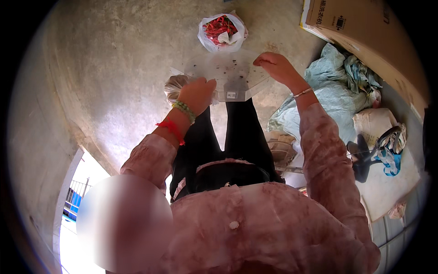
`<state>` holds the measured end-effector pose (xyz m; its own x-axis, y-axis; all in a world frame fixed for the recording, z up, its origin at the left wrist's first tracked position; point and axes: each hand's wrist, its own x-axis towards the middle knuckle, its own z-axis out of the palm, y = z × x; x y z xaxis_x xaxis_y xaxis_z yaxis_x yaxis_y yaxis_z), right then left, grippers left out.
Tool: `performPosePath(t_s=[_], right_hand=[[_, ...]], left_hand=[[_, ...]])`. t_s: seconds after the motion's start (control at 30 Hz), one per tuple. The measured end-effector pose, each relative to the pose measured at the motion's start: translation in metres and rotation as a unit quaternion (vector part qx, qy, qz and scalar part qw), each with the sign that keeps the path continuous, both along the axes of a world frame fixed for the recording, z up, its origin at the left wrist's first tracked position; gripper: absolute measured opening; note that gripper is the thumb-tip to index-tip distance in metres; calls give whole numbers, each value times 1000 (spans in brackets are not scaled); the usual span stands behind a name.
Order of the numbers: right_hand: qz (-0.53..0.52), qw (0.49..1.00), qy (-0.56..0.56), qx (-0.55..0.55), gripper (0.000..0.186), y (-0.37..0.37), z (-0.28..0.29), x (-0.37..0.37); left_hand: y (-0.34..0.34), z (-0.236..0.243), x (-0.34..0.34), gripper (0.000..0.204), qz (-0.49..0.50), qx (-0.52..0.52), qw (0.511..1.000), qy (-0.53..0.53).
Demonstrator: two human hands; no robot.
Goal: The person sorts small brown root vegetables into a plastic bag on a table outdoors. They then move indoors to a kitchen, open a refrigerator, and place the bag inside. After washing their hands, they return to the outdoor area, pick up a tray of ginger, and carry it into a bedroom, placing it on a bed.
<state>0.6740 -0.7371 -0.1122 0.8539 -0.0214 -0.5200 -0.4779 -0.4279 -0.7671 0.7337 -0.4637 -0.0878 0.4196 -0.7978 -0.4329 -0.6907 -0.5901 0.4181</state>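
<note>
A clear plastic tray-like piece (232,84) with dark specks and a small label spans the space over my legs. My left hand (199,93) is closed on its left edge, beside a plastic bag of brownish contents (172,86). My right hand (271,66) is closed, fingertips together, at the upper right of the clear piece; what they hold, if anything, is too small to make out. Just beyond, a white plastic bag of red chilies (219,32) stands on the concrete floor.
A large cardboard box (356,27) is at the upper right, with crumpled pale sacks (328,82) below it. Dark footwear (360,160) and a blue strap (391,164) lie at the right. A doorway with a railing (75,196) is at lower left.
</note>
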Motion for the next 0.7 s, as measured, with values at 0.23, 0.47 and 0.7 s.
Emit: performPosePath(t_s=[0.23,0.47,0.7], right_hand=[[355,930,77,-55,24,55,-61,2],[275,958,79,-33,19,55,-67,10],[377,910,108,-131,30,50,-88,20]], left_hand=[[17,15,-9,19,-12,7,999,30],[28,17,-13,15,0,-37,999,32],[31,40,-9,12,-33,-95,994,45]])
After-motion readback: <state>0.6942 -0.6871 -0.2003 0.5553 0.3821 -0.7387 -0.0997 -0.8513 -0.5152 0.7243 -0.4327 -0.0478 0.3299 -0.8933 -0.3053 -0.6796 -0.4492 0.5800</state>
